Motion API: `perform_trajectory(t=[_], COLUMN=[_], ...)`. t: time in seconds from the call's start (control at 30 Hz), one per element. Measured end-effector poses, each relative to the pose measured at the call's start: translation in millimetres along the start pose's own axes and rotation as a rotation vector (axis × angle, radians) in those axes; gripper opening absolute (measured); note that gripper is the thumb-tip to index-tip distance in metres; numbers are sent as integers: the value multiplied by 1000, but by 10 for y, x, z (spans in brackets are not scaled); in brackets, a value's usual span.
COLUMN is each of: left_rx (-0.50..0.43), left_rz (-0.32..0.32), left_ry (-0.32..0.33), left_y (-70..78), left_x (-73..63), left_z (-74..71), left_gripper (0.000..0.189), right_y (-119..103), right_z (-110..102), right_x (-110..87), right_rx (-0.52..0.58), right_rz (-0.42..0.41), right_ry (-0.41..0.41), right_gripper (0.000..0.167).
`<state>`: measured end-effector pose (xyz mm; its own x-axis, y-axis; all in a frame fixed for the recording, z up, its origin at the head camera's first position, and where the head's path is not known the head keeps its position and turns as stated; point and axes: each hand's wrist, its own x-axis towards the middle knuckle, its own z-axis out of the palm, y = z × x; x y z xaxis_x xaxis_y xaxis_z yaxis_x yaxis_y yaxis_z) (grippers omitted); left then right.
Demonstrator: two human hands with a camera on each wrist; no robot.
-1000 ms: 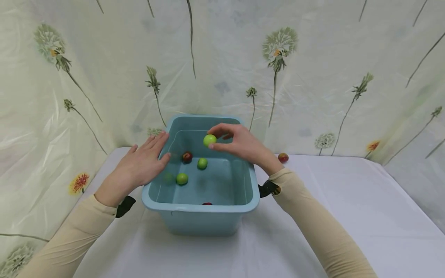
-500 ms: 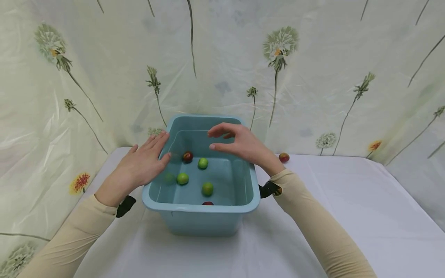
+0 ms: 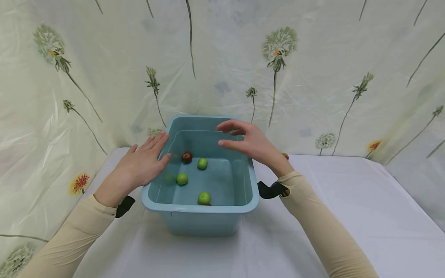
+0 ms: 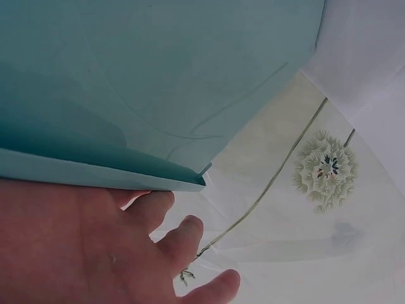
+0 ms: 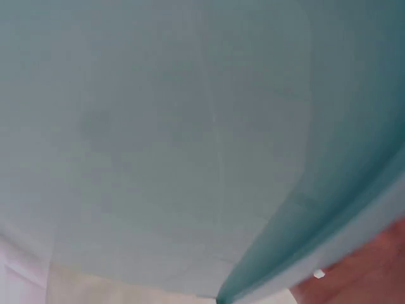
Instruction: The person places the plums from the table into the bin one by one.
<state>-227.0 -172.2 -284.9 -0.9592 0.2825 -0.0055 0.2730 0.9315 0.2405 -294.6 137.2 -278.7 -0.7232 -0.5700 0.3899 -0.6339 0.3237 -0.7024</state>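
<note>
A blue plastic basin (image 3: 199, 209) stands on the table. My left hand (image 3: 140, 162) rests flat on its left rim, fingers straight; the left wrist view shows these fingers (image 4: 180, 244) along the rim's underside. Over the basin's right side hovers my right hand (image 3: 248, 141), fingers loosely curved and thumb apart, with nothing between them. Inside lie three small round green fruits: one near the front (image 3: 204, 198), a middle one (image 3: 202, 163) and a left one (image 3: 182, 178). A dark red fruit (image 3: 187, 157) sits at the back left. Another red fruit (image 3: 207, 204) is mostly hidden by the front rim.
Behind my right wrist, a red-yellow fruit (image 3: 285, 156) on the table is mostly covered by the forearm. A white cloth (image 3: 333, 208) covers the table. A plastic curtain with dandelion prints (image 3: 222, 58) hangs behind and at both sides.
My right hand released a green fruit, which dropped into the basin and rolled toward the front wall. Since then that hand has moved up and right. My left hand has stayed put.
</note>
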Motion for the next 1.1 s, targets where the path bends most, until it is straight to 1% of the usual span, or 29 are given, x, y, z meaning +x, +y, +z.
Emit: perform_trajectory(t=[0.23, 0.27, 0.43, 0.7, 0.97, 1.1], left_rx=[-8, -9, -13, -9, -11, -13], left_rz=[0, 0, 0, 2, 1, 1], left_ry=[5, 6, 7, 3, -4, -6], left_y=[0, 0, -3, -5, -2, 1], left_x=[-3, -3, 1, 4, 1, 2], left_z=[4, 5, 8, 10, 2, 0], left_gripper=[65, 65, 65, 65, 65, 65], right_y=[-303, -299, -213, 192, 348, 434], right_z=[-109, -127, -208, -343, -486, -553], right_x=[-134, -148, -202, -257, -361, -396], right_rx=[-31, -37, -62, -90, -115, -130], right_rz=[62, 67, 106, 153, 249, 256], right_ry=[43, 52, 88, 143, 194, 216], right_gripper=[38, 38, 40, 44, 47, 47])
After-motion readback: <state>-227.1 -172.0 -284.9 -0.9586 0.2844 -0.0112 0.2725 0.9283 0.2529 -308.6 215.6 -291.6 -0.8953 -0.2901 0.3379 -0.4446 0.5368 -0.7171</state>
